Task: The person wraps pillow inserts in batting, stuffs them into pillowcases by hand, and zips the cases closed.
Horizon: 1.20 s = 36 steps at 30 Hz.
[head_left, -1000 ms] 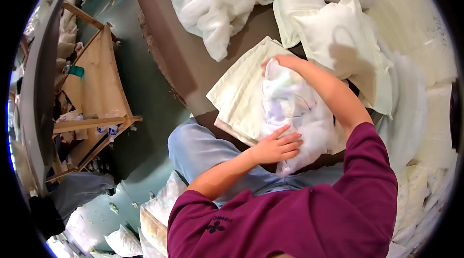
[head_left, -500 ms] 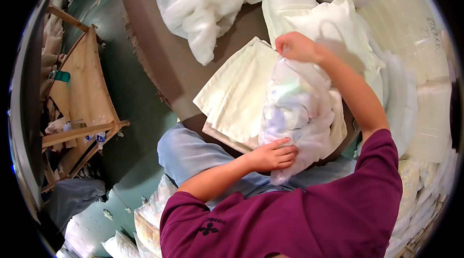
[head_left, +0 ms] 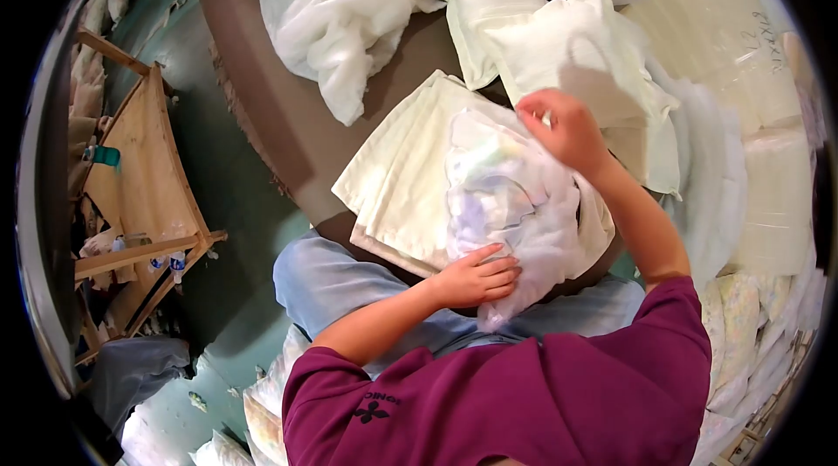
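Observation:
A white, partly see-through stuffed bag [head_left: 515, 195], pale colours showing through it, lies across my lap. Flat on its lower part rests my left hand [head_left: 478, 278], fingers stretched out. My right hand [head_left: 559, 127] is by the bag's upper right edge, thumb and fingers pinched together; whatever is between the fingertips is too small to make out. Folded cream fabric covers [head_left: 397, 174] are spread beneath and to the left of the bag. Just beyond the right hand are plump off-white cushions [head_left: 554, 43].
Crumpled white soft material [head_left: 349, 21] lies on a brown surface [head_left: 236, 38] ahead. Plastic-wrapped blocks [head_left: 724, 38] are stacked at the right. At the left, a wooden frame [head_left: 144, 178] stands on the green floor [head_left: 223, 204]. More stuffed bags [head_left: 266, 409] lie behind my left side.
My right hand has moved off the bag's top corner, shifting slightly right and down. The bag's top has sunk lower. My left hand stays on the bag.

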Available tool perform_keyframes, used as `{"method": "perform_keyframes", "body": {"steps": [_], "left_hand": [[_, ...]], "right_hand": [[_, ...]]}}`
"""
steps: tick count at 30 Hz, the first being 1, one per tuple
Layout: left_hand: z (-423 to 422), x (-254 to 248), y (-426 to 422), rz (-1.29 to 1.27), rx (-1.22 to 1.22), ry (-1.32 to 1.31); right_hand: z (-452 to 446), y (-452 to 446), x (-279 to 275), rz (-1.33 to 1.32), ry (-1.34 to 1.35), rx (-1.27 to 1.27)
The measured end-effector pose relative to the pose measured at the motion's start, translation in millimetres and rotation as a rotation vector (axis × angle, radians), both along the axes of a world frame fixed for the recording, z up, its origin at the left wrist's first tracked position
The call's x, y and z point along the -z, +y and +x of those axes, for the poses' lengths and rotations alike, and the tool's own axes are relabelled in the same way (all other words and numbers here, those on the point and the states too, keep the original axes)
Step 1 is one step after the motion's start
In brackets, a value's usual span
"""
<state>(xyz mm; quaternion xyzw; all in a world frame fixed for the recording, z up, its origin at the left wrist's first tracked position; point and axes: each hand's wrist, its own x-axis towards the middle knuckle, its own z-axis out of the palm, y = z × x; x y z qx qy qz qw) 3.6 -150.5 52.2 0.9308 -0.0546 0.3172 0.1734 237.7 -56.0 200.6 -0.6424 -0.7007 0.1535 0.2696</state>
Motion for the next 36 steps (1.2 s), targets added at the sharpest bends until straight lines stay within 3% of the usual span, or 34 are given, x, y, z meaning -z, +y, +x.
{"method": "perform_keyframes", "body": {"steps": [1, 3, 5, 6, 9, 12, 13, 16, 19, 22, 24, 27, 30, 33, 35, 36], "left_hand": [[0, -1, 1, 0.002, 0.003, -0.006], [0, -2, 1, 0.000, -0.001, -0.013], [-2, -1, 1, -0.002, -0.002, -0.021], [-2, -1, 1, -0.005, -0.001, -0.027], [-3, 0, 3, -0.006, -0.012, -0.047], [-3, 3, 1, -0.024, 0.009, -0.074], [-2, 5, 3, -0.030, 0.019, -0.088], [-2, 2, 3, -0.069, 0.046, -0.090], [-3, 1, 7, -0.092, 0.045, -0.107], [-3, 2, 7, -0.092, 0.032, -0.117], [-4, 1, 9, -0.082, 0.016, -0.105], [-9, -10, 19, -0.065, -0.015, -0.063], [-16, -3, 21, -0.022, -0.086, 0.002], [-15, 17, 9, -0.047, -0.213, -0.126], [-9, 36, 9, -0.073, -0.324, -0.262], [-11, 24, 12, -0.123, -0.347, -0.174]], "right_hand": [[17, 16, 20, -0.027, 0.115, 0.028], [49, 39, 85, -0.350, 0.585, 0.188], [74, 48, 145, -0.439, 0.088, 0.099], [71, 55, 148, -0.475, -0.162, 0.052], [52, 73, 157, -1.038, -0.370, -0.046], [16, 82, 112, -1.330, 0.439, 0.147], [10, 87, 97, -1.249, 0.449, 0.092], [18, 111, 64, -0.922, 0.018, -0.083], [19, 117, 21, -0.591, -0.187, -0.054], [4, 92, -10, -0.406, -0.071, 0.000], [-12, 50, -2, -0.040, -0.079, -0.231], [-58, -33, 15, -0.194, -0.032, -0.266], [-65, -100, 69, -0.322, 0.038, -0.356], [-44, -119, 97, -0.612, 0.683, -0.130], [-39, -116, 81, -0.665, 0.826, -0.126], [-36, -116, 75, -0.690, 0.900, -0.121]]}}
